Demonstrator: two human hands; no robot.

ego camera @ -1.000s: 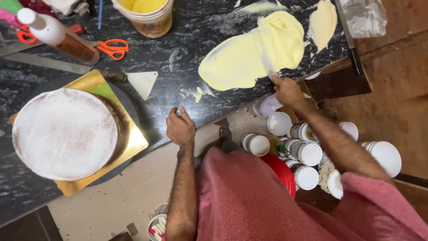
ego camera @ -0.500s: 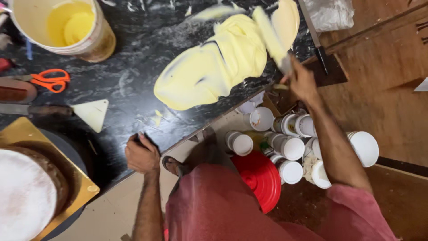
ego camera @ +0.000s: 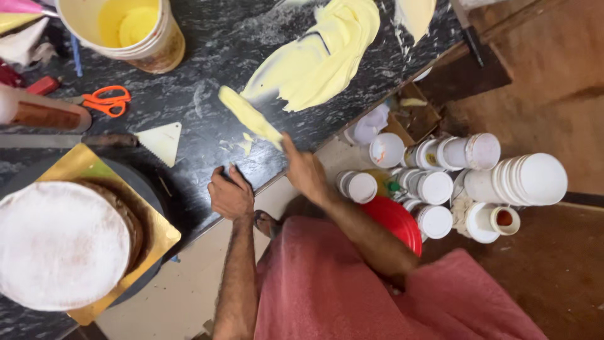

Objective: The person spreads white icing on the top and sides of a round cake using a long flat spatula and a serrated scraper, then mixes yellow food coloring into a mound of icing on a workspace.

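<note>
My right hand [ego camera: 306, 171] grips a palette knife [ego camera: 250, 117] whose blade is coated in pale yellow cream and points up-left over the dark marble counter [ego camera: 207, 94]. Beyond the blade lies a large smear of yellow cream [ego camera: 321, 56] spread on the counter. My left hand [ego camera: 230, 194] rests with curled fingers on the counter's front edge, holding nothing. At the left stands a round cake [ego camera: 60, 245] with a white powdery top on a gold board [ego camera: 154, 236].
A white tub of yellow cream [ego camera: 126, 28], orange scissors [ego camera: 108, 101], a triangular comb scraper [ego camera: 162, 141], a long knife [ego camera: 69, 140] and a bottle [ego camera: 38, 113] lie on the counter. Below the counter edge stand several white lidded jars [ego camera: 434, 186] and a red lid [ego camera: 396, 220].
My right hand has swung the cream-loaded knife from the far end of the smear leftward toward the cake. The view has shifted, showing the whole cake again. My left hand stays on the edge.
</note>
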